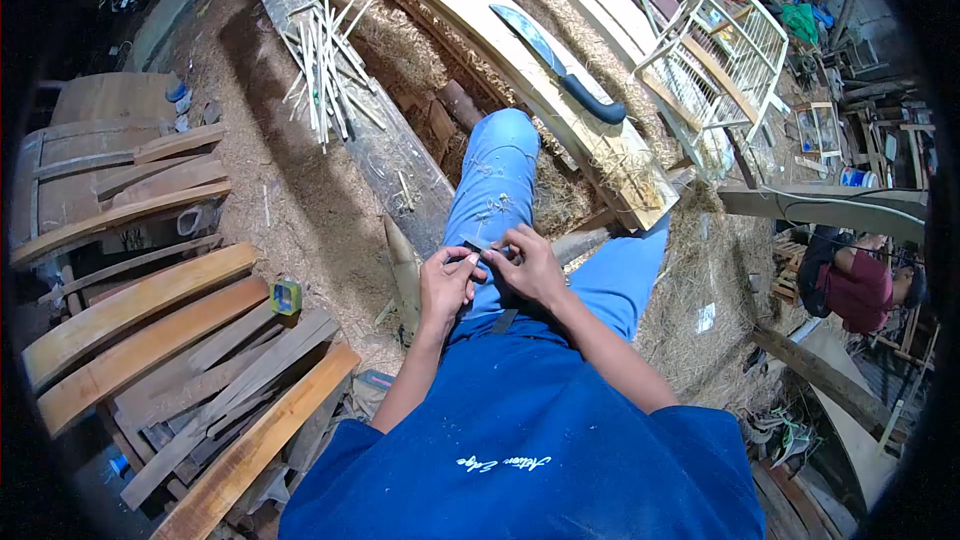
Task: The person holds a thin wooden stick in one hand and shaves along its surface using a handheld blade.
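Over my lap, both hands hold a small dark flat strip (475, 244), whose exact kind I cannot make out. My left hand (448, 285) pinches it from the left, fingertips bent. From the right, my right hand (530, 265) grips it with thumb and fingers, close beside the left fingertips. Pale shavings lie on the jeans (490, 175) just beyond the hands. A large knife (540, 50) with a black curved handle rests on a thick pale plank (610, 155) ahead, touched by neither hand. A pile of thin pale sticks (325, 70) lies on a grey board (400, 150).
A wooden slatted cage (720, 60) stands at the upper right. Curved planks (150, 310) and a yellow-green tape measure (286, 297) are on the left. Another person in a dark red shirt (865, 285) is at the far right. Shavings (690, 280) cover the ground.
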